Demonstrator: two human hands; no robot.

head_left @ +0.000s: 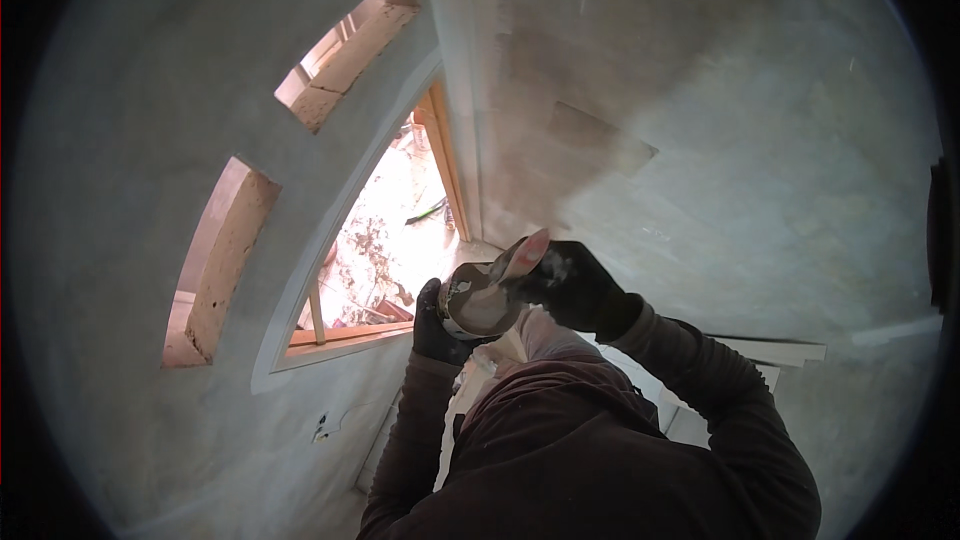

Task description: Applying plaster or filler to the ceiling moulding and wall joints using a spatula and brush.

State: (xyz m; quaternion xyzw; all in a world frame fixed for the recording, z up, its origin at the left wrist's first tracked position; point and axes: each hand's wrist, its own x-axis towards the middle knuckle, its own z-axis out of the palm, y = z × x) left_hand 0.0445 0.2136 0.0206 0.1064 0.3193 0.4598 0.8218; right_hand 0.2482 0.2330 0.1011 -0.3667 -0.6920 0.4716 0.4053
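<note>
My left hand (433, 325), in a black glove, is closed around the side of a round tub (447, 324). Inside the tub lies a greyish-brown wet mix (482, 312), some of it smeared on the inner wall. Above the tub's far right rim, my gloved right hand (572, 285) grips a pale tool (524, 256) with a reddish upper end. It resembles a paintbrush, though its exact kind is not clear, and it slants down toward the mix. Whitish dust marks the right glove. The fingers of both hands are partly hidden.
A wall (700, 120) ahead and to the right bears a darker brown patch (545, 155). On the left, another wall (130, 160) has two slot-like niches and a bright window (390, 230) with a wooden frame. A white ledge (770, 349) stands right of my arm.
</note>
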